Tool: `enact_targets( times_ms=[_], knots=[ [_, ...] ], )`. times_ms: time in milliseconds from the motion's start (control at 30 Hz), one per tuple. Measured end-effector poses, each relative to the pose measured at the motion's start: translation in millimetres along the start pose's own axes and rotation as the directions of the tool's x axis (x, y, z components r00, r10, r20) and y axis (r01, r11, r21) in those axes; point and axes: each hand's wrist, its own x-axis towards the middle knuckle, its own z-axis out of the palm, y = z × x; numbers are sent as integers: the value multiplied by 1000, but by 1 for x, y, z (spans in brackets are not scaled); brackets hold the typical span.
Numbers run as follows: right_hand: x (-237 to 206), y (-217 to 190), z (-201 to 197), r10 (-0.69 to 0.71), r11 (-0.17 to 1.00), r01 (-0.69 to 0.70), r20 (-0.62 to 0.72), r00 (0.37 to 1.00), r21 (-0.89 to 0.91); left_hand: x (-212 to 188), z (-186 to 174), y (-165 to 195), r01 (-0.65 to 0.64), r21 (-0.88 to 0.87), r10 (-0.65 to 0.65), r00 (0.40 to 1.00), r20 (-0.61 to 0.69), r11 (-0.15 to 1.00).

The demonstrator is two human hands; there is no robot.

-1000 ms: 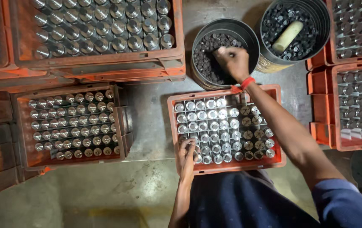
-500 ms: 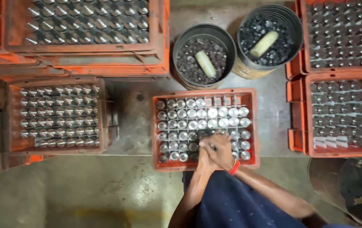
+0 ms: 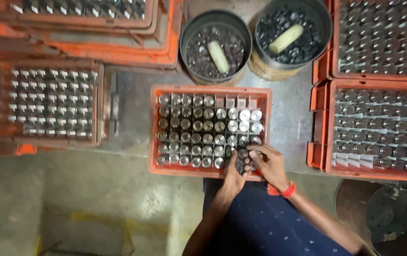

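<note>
An orange crate (image 3: 209,91) sits in front of me, its grid filled with several shiny metal cylinders (image 3: 198,125). At the crate's near right corner my left hand (image 3: 234,176) is cupped under a small heap of dark metal pieces (image 3: 242,161). Over the same heap my right hand (image 3: 271,165), with a red band on its wrist, has its fingertips closed on the pieces. Both hands touch each other above the crate's last rows.
Two round dark buckets (image 3: 215,47) (image 3: 292,33) of dark metal pieces stand behind the crate, each with a pale cylinder lying on top. More orange crates of metal cylinders stand at left (image 3: 51,104), back left (image 3: 118,28) and right (image 3: 379,128). Grey concrete floor below.
My right hand came back from the left bucket to the crate's near right corner and joined the left hand, which now cradles dark pieces. The view has shifted left and closer.
</note>
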Motion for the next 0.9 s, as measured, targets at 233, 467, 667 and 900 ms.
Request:
enact_targets(
  times_ms=[233, 467, 667, 900],
  knots=[
    [-23, 12, 6, -580, 753, 617, 213, 786, -229, -17, 25, -4, 67, 90, -4, 821, -571, 994],
    [-28, 34, 14, -96, 993, 100, 53, 994, -60, -22, -10, -2, 37, 267, 74, 915, -396, 963],
    [-26, 61, -3, 139, 984, -129, -76, 987, 123, -23, -26, 36, 108, 189, -24, 916, -400, 976],
    [-38, 75, -5, -369, 732, 343, 82, 926, -589, -22, -12, 90, 268, 148, -206, 919, -337, 952]
  ],
)
